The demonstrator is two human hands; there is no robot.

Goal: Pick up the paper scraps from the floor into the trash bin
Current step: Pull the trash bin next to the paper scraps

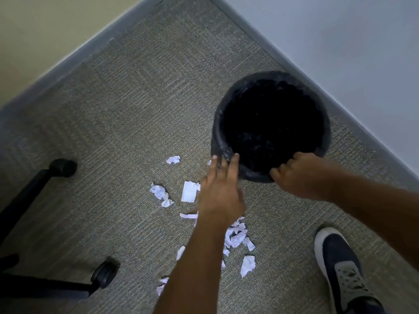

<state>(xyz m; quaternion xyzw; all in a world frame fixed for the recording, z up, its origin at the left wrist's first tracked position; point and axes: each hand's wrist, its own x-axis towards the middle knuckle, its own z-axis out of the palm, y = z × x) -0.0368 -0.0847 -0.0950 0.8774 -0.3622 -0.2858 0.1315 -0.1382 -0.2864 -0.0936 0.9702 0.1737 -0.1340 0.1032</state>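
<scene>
The black trash bin (271, 125) stands on the carpeted floor (127, 105) near the corner where two walls meet. The right hand (299, 175) grips its near rim, fingers curled over the edge. The left hand (221, 193) reaches toward the rim with straight, spread fingers — holding nothing. White paper scraps (238, 237) lie scattered on the floor just before the bin, some hidden under the left arm. A shoe (342, 273) rests beside them — chair casters (104, 274) toward the floor's left edge.

Dim, soft indoor light; slight motion blur, wide-angle bending at edges.
</scene>
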